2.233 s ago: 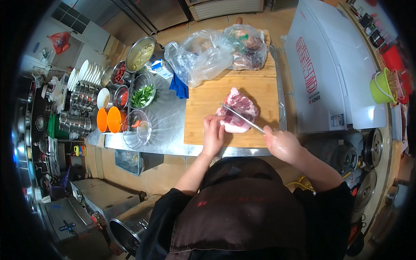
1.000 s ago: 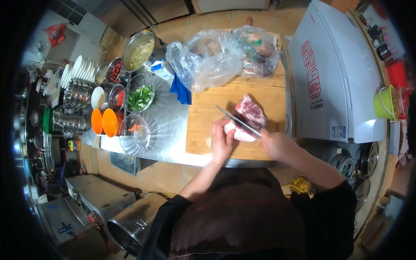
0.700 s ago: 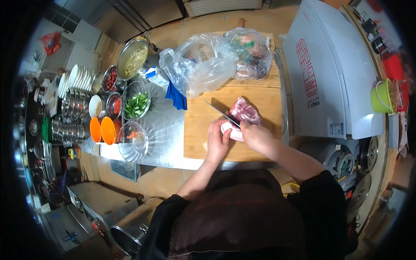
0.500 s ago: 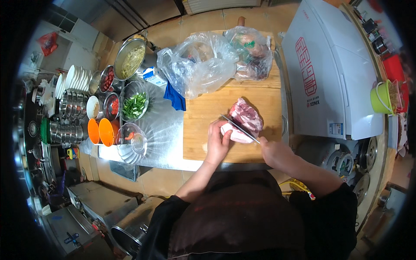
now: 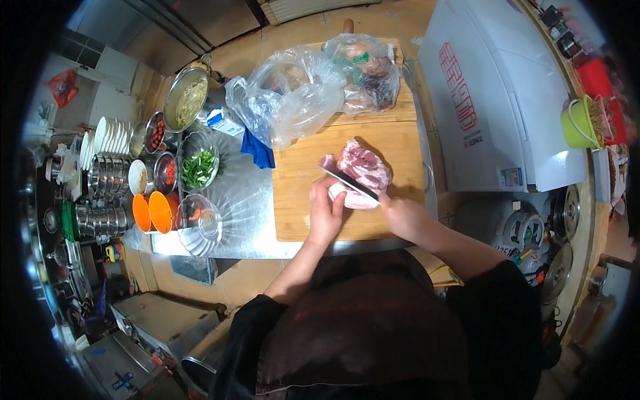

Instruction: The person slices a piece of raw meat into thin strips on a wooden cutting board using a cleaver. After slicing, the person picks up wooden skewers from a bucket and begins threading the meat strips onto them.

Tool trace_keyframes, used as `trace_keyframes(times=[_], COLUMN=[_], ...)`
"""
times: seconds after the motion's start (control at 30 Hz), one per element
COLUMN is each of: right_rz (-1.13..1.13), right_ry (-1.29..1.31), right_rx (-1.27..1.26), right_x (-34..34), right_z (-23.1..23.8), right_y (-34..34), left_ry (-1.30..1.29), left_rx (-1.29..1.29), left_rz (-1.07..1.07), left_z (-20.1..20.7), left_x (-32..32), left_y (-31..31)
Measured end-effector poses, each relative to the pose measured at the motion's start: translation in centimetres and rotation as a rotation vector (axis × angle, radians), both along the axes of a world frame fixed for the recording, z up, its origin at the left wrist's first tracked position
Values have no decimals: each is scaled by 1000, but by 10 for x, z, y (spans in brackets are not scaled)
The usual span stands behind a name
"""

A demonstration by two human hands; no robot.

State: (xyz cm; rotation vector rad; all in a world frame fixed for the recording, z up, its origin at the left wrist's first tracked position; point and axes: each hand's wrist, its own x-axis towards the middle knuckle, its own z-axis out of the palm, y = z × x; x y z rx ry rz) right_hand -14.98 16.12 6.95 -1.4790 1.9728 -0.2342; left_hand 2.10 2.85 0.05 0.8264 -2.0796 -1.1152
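From head height, the single wide fisheye view faces steeply down at near range, the rectangular tan wooden cutting board (image 5: 298,155) around mid-frame.

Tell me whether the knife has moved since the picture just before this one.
Yes: the knife has shifted left, its tip now nearer the left edge of the cutting board.
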Motion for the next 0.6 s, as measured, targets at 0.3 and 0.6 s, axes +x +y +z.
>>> trace_keyframes(times=[0.3,0.6], right_rz=[-59,-154], right_ry=[2,-91], right_rx=[137,-138], right_x=[-5,4], right_z=[-3,-33], right_y=[37,51], left_ry=[-14,78], left_rx=[-36,44], left_rz=[-39,12], left_z=[-1,-31], left_x=[18,66], left_y=[2,36])
